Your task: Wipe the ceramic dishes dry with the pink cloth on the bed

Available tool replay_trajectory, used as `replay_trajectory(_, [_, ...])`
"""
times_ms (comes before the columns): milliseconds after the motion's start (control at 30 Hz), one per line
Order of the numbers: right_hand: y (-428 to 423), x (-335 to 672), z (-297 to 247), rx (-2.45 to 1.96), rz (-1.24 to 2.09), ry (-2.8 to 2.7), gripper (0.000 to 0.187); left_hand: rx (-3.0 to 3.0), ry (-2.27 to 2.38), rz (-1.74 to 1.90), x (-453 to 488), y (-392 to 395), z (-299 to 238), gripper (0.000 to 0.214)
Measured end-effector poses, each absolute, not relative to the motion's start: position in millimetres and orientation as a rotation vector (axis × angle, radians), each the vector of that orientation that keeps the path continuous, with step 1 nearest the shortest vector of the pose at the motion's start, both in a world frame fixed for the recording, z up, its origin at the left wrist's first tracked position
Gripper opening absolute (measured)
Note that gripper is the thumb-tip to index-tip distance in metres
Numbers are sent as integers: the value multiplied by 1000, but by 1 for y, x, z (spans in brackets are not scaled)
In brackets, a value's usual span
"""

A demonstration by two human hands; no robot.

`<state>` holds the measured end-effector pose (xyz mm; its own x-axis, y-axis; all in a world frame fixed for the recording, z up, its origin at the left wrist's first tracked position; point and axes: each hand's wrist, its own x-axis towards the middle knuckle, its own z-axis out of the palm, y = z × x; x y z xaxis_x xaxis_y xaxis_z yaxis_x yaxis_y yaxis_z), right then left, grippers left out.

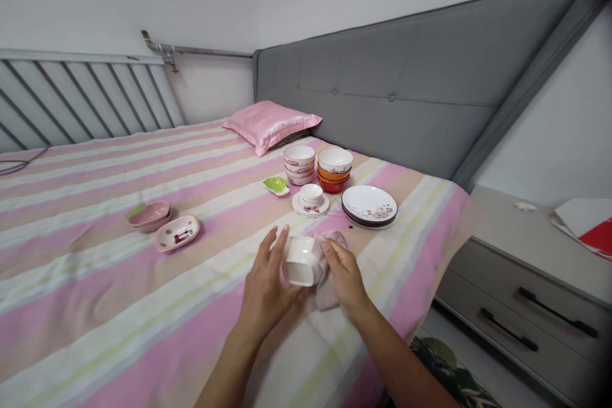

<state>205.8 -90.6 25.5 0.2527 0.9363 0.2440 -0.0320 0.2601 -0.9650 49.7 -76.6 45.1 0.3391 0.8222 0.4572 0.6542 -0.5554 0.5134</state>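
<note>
My left hand [268,287] holds a small white square dish [302,260] above the striped bed, fingers curled round its left side. My right hand [343,275] presses a pale pink cloth [329,290] against the dish's right side. Just beyond the hands lie a stack of white plates with a floral print [369,205], a small white cup on a pile of saucers [311,199], two stacks of bowls, one white with red print [299,164] and one orange and red topped by a white bowl [335,169], and a little green dish [276,185].
Pink oval dishes [176,232] and a pink bowl [149,214] lie on the bedsheet [95,280] to the left. A pink pillow [271,123] rests by the grey headboard [406,89]. A grey drawer unit [526,293] stands to the right of the bed.
</note>
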Motion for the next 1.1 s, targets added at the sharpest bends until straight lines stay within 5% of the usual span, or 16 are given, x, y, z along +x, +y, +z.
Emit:
replay_trajectory(400, [-90, 198, 23, -932, 997, -763, 27, 1371, 1095, 1056, 76, -83, 36, 98])
replay_trajectory(733, [-98, 205, 32, -1144, 762, -1215, 32, 1852, 1319, 1038, 51, -71, 40, 96])
replay_trajectory(1100, [-101, 207, 30, -1209, 666, -1389, 31, 2618, 1494, 582, 49, -81, 48, 84])
